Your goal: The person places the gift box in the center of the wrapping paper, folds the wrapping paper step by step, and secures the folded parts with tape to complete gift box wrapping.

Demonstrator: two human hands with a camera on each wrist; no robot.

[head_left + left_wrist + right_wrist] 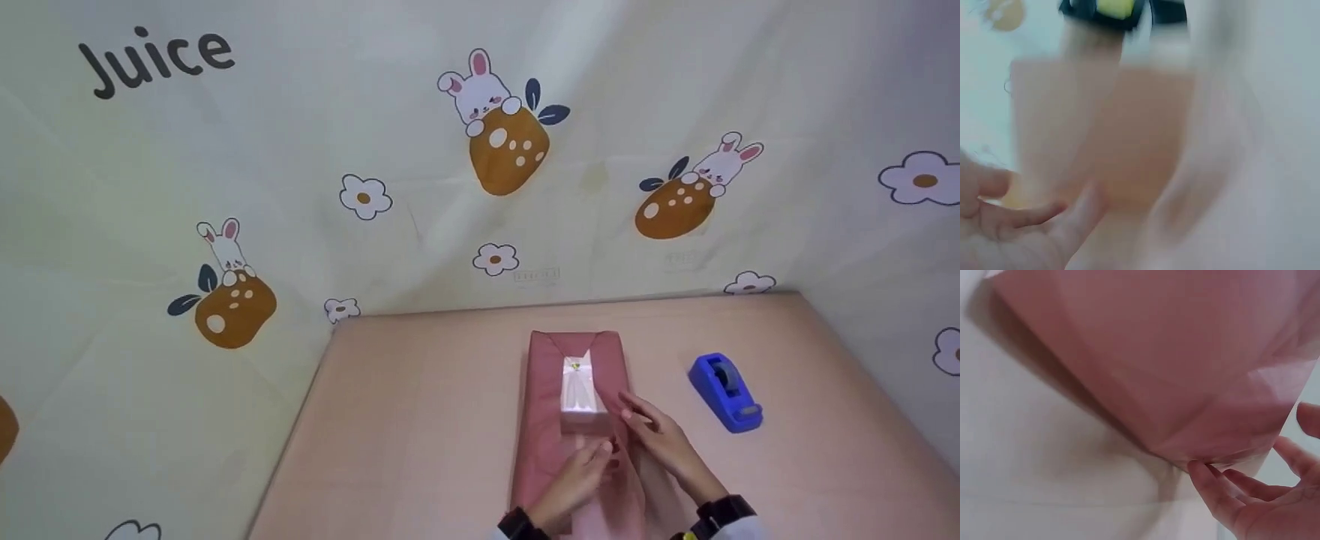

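A sheet of pink wrapping paper [544, 420] lies lengthwise on the table, its far corners folded inward. On it sits a small white box [581, 390] with a yellow-green mark near its far end. My left hand [576, 480] pinches the paper just below the box's near end. My right hand [667, 446] holds the paper's right edge beside the box. In the right wrist view its fingertips [1199, 472] are at a lifted corner of the paper. Blur in the left wrist view hides what lies between the left fingers.
A blue tape dispenser [726, 394] stands on the table to the right of the paper. The pinkish tabletop [420, 390] ends at a printed curtain [420, 247] behind and at the sides.
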